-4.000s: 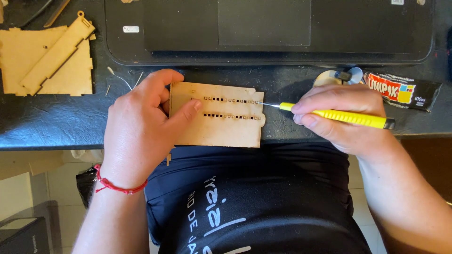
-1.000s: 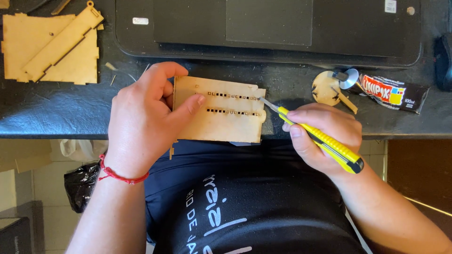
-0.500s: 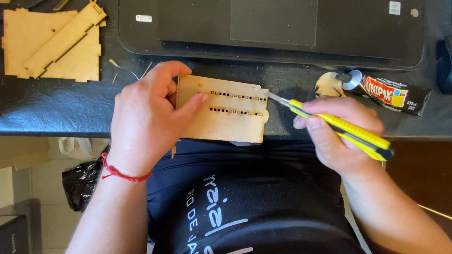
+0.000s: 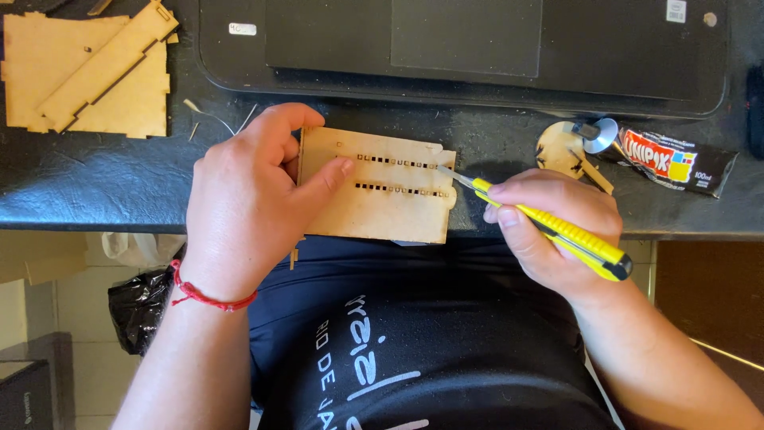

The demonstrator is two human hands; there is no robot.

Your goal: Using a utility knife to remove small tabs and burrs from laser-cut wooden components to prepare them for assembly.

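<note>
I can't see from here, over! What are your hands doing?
Left hand pins flat slotted plywood panel at desk edge. Right hand grips yellow utility knife, blade tip at panel's right edge. Nothing blocking.

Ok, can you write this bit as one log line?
left hand: holds wooden panel | right hand: yellow knife, blade at panel's right edge

Two hands (image 4: 247, 199) (image 4: 557, 231) — one knife (image 4: 549, 227), one glue tube (image 4: 668, 159), one laptop (image 4: 461, 48).
</note>
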